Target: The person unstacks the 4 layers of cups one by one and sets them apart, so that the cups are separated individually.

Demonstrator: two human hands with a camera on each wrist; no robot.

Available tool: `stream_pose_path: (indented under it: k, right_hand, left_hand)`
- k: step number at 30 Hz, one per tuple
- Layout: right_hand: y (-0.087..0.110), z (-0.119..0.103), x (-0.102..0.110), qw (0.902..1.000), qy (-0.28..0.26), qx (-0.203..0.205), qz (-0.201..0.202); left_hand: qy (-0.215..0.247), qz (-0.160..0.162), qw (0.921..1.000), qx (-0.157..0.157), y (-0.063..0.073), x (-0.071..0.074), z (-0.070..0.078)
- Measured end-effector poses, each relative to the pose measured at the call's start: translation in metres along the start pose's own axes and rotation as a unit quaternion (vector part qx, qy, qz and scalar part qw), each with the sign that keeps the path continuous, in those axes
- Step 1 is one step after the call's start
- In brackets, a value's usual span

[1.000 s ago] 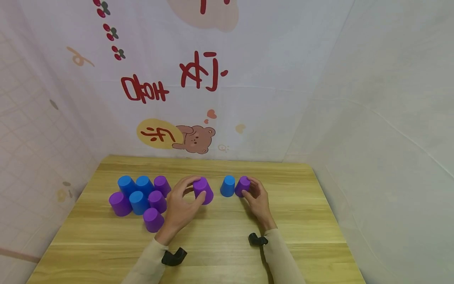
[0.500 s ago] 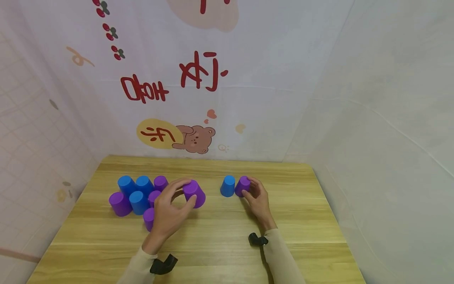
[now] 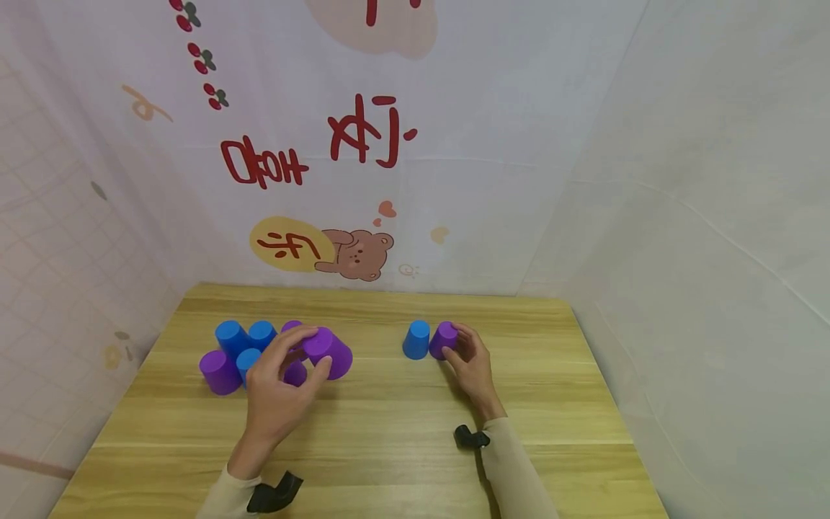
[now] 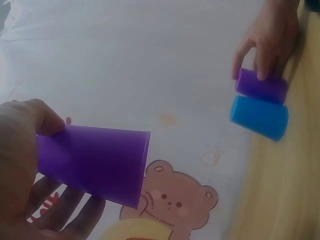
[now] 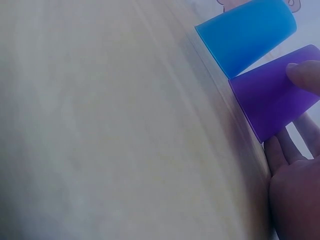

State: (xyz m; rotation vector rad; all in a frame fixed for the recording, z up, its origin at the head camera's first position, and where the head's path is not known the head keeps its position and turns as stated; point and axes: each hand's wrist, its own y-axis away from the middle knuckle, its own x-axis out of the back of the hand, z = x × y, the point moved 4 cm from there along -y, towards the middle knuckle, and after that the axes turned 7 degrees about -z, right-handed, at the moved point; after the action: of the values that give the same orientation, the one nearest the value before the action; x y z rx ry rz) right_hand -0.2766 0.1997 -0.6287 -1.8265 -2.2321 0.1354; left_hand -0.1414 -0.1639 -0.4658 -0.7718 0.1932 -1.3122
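My left hand (image 3: 275,396) grips a purple cup (image 4: 100,160) upside down between thumb and fingers, raised above the table in front of a cluster of cups. On the right, my right hand (image 3: 473,367) holds another purple cup (image 5: 277,95) by its sides; it stands mouth down on the table. Just left of that one stands an upside-down blue cup (image 3: 416,340), its rim close to the purple cup's rim in the right wrist view. The left hand and its cup partly hide the cluster in the head view.
The cluster at the left holds blue cups (image 3: 231,339) and purple cups (image 3: 219,373), all mouth down on the wooden table (image 3: 402,447). A printed cloth (image 3: 480,144) hangs behind the table, and pale cloth walls flank both sides.
My left hand has moved left and toward me with its purple cup, and now covers more of the cluster. The right hand and the two cups beside it have stayed in place.
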Motion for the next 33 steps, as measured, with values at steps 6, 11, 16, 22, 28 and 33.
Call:
stream_pose_path:
  k: [6,11,16,22,28,33]
  right_hand:
    - [0.001,0.001,-0.001,1.0000,-0.002,0.000,0.004]
    - [0.001,0.001,-0.002,1.0000,-0.003,0.000,0.003]
    - [0.002,0.000,-0.002,1.0000,-0.006,-0.003,0.003]
    - [0.002,-0.001,-0.002,1.0000,-0.008,0.001,0.002]
    - [0.001,0.000,-0.002,0.9999,-0.007,0.007,0.004]
    - [0.001,0.001,-0.002,0.9999,-0.008,0.007,0.005]
  left_hand:
    - [-0.002,0.028,0.9995,-0.010,-0.002,0.024,0.004]
    - [0.001,0.057,0.9983,-0.010,0.001,0.046,0.002]
    - [-0.006,0.078,0.9969,0.002,0.010,0.067,-0.007]
    - [-0.023,0.102,0.9942,0.024,0.021,0.090,-0.013]
    - [-0.028,0.110,0.9934,0.013,0.031,0.105,-0.017]
    - [-0.045,0.109,0.9928,0.023,0.040,0.110,-0.023]
